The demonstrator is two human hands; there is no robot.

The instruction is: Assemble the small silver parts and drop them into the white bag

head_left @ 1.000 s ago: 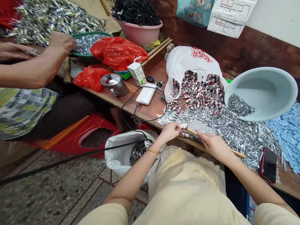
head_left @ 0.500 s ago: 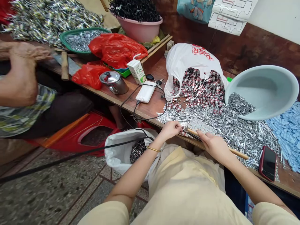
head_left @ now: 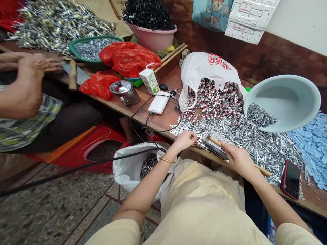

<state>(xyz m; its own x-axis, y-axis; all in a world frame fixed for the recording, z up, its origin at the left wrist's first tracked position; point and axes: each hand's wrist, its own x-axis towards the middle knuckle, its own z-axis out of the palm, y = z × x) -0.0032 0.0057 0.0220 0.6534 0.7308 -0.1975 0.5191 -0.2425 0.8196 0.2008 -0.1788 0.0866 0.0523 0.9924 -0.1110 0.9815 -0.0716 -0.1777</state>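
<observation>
My right hand is wrapped round the wooden handle of a hammer, its small metal head tilted up over the table's front edge. Just below the hammer head, a dark metal bar lies along that edge. At the bar's left end, my left hand pinches a small red-and-silver metal part, mostly hidden by the fingers. Behind both hands spreads a heap of loose silver metal pins. Finished-looking red-and-silver fittings spill from a white plastic bag further back.
A grey-blue basin leans at the right, beside blue pieces and a phone. To the left are a power bank, a drink carton and a metal mug. A white sack stands below; another person's arm is far left.
The hammer head has lifted off the bar's left end and swung up and right, uncovering more of the bar. My left hand keeps its pinch in nearly the same place.
</observation>
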